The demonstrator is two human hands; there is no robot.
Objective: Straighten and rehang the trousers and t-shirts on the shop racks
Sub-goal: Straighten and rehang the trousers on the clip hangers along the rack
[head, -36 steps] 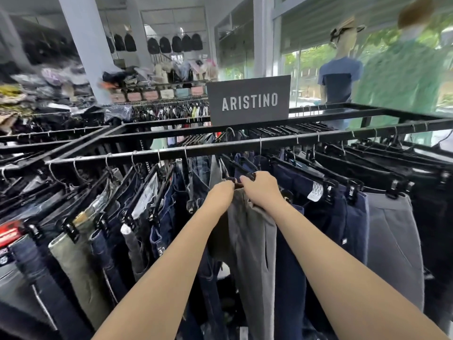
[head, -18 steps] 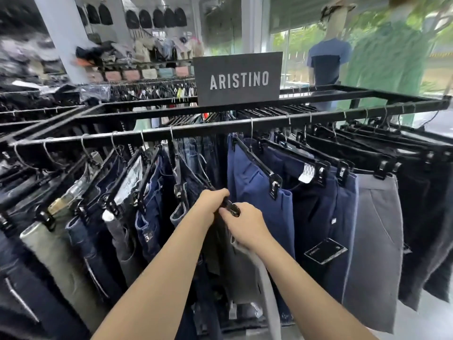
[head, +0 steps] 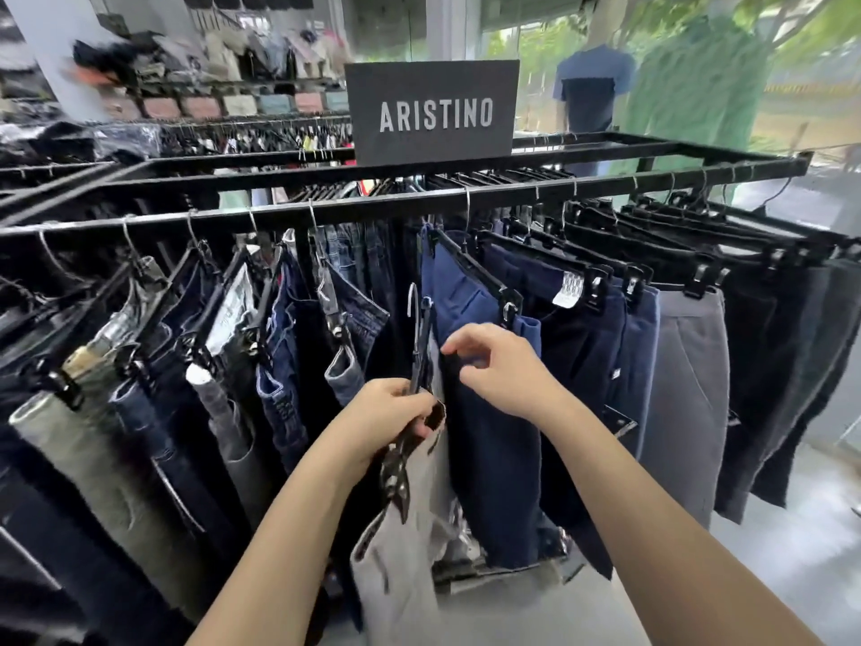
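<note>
I log: left hand [head: 396,414] clenches hanger [head: 419,347], grey trousers [head: 400,566] clipped, hook off rail [head: 279,215] mid-span. Right hand [head: 494,370]: fingers curled, pinch unclear. Rehang pending.

Bottom edge cuts light grey trousers [head: 396,575]; top edge cuts head of navy-shirted mannequin [head: 594,86]; background clothes shelves [head: 209,53] blurred.

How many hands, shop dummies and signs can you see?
Hands: 2, left hand gripping a hanger, right hand
Dummies: 2, blue t-shirt dummy, green shirt dummy
Signs: 1, ARISTINO sign
Total: 5
</note>
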